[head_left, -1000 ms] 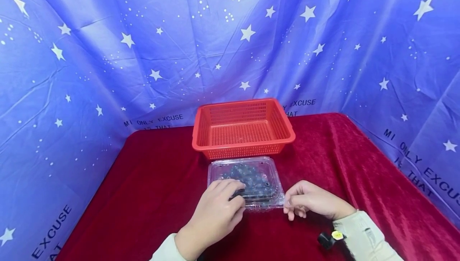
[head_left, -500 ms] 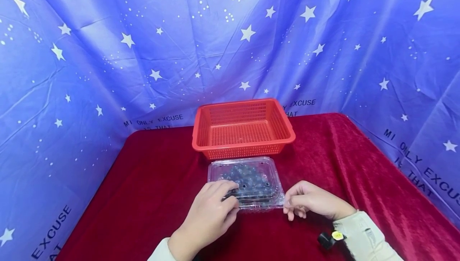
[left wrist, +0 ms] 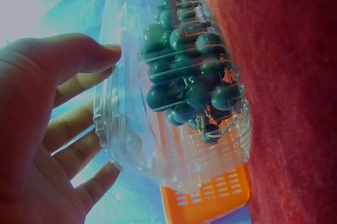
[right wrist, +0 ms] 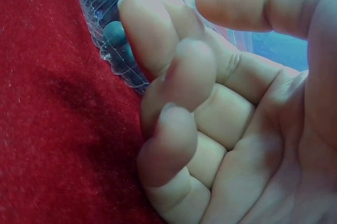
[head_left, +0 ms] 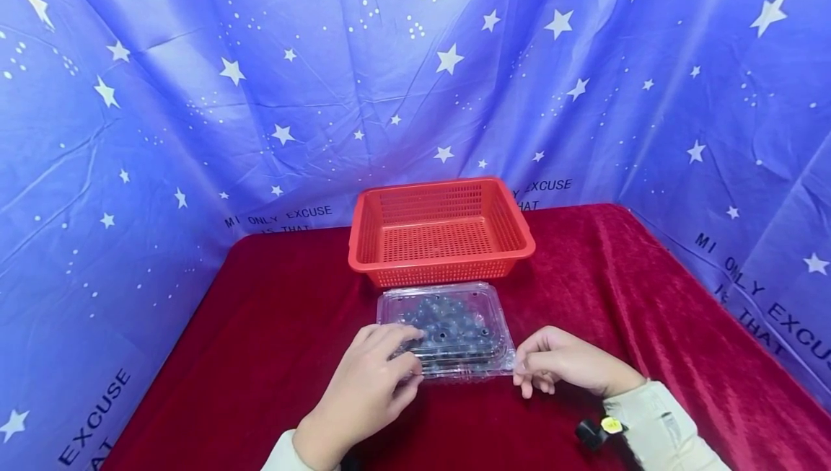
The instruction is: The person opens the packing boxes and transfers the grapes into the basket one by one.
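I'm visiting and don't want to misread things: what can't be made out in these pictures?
- Head view: the near left corner of the clear box, behind the left hand.
- Head view: any writing on the yellow tag at the right sleeve, too small.
- Left wrist view: part of the red basket, behind the box.
- Right wrist view: much of the box, covered by the right fingers and cut off by the top edge.

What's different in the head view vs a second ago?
The left hand slid left along the near side of the clear container, toward its near left corner. I can't see anything newly gripped or released. Unchanged: right hand at the near right corner, container, red basket.
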### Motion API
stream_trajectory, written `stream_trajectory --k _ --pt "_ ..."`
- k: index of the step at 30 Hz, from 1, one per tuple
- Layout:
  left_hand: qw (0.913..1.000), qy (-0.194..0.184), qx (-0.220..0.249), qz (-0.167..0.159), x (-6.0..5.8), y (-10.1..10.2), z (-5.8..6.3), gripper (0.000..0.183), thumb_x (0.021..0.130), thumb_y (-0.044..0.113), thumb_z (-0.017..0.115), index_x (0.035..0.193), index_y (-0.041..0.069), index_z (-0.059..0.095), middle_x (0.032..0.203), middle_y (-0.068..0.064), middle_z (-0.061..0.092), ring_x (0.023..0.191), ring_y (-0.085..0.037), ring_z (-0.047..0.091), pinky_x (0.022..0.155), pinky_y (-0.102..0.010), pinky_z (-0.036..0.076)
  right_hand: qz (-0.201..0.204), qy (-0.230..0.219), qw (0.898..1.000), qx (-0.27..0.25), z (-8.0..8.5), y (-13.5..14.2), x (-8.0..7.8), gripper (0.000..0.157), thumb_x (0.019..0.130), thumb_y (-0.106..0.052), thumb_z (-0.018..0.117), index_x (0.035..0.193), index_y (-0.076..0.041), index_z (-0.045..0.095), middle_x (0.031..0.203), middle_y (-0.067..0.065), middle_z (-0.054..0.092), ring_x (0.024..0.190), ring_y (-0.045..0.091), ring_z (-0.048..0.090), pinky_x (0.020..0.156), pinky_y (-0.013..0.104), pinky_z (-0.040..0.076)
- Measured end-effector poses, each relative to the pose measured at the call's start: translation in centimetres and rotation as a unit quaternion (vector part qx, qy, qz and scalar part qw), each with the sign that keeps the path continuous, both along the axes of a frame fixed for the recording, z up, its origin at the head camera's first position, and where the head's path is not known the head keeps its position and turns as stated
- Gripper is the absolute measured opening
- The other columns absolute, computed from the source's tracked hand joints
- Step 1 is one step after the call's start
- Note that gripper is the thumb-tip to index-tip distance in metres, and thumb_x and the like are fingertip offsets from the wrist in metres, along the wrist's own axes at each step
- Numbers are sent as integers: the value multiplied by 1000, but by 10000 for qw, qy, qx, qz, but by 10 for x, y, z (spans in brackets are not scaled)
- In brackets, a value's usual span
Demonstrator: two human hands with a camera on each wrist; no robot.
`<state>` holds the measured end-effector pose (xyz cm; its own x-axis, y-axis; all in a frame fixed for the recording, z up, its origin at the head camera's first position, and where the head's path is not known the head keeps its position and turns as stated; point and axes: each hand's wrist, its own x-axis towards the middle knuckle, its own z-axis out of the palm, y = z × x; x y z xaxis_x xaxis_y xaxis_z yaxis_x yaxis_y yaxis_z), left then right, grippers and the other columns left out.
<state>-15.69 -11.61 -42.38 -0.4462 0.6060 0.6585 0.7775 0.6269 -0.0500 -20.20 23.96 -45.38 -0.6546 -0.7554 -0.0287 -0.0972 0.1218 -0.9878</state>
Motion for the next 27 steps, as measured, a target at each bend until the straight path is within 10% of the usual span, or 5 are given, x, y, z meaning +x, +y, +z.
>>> stream_trajectory --k 27 --pt "9970 -718 295 72 -4 -35 4 24 75 25 87 70 29 64 128 3 68 122 -19 61 100 -48 46 107 -4 9999 -66 0 0 -1 24 99 1 51 92 12 71 78 31 70 56 19 58 53 21 52"
